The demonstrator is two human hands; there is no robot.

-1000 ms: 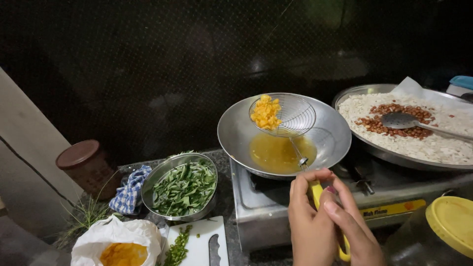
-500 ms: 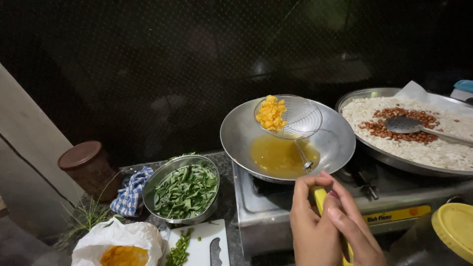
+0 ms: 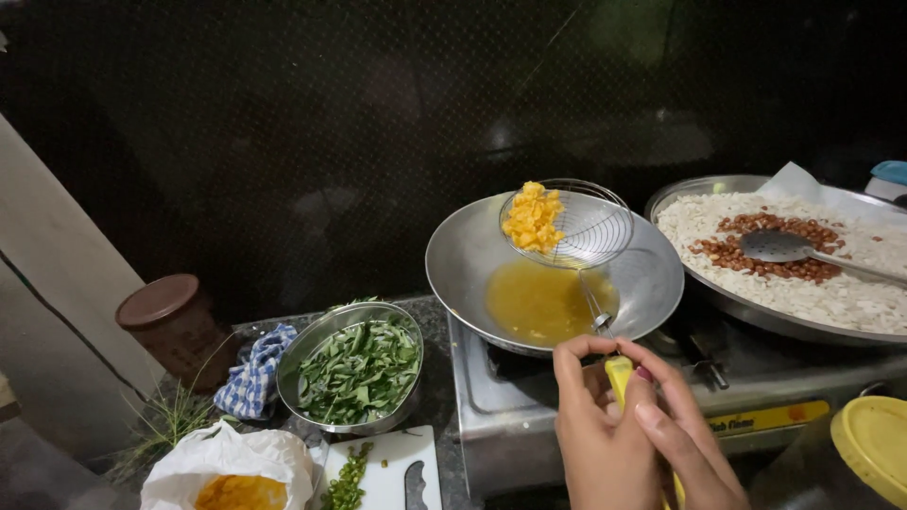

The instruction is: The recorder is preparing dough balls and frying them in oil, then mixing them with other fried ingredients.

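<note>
Both my hands grip the yellow handle point(image 3: 619, 375) of a wire mesh strainer point(image 3: 586, 227). My left hand point(image 3: 595, 430) wraps the handle from the left and my right hand point(image 3: 685, 444) closes on it from the right. The strainer is raised and tilted over a steel wok point(image 3: 463, 264) on a gas stove point(image 3: 491, 416). A heap of yellow fried pieces point(image 3: 532, 217) lies in the strainer's left side. Amber oil point(image 3: 539, 302) pools in the bottom of the wok below it.
A wide steel pan point(image 3: 756, 316) of white flakes and brown peanuts with a flat ladle point(image 3: 779, 246) stands at the right. A steel bowl of green leaves point(image 3: 357, 368), a checked cloth point(image 3: 250, 382), a brown clay pot point(image 3: 170, 326), a white bag point(image 3: 227, 467), a cutting board point(image 3: 387, 472) and a yellow-lidded jar point(image 3: 869, 444) surround the stove.
The strainer with the yellow pieces has stayed raised over the wok, shifting only slightly. Both hands keep their hold on the handle.
</note>
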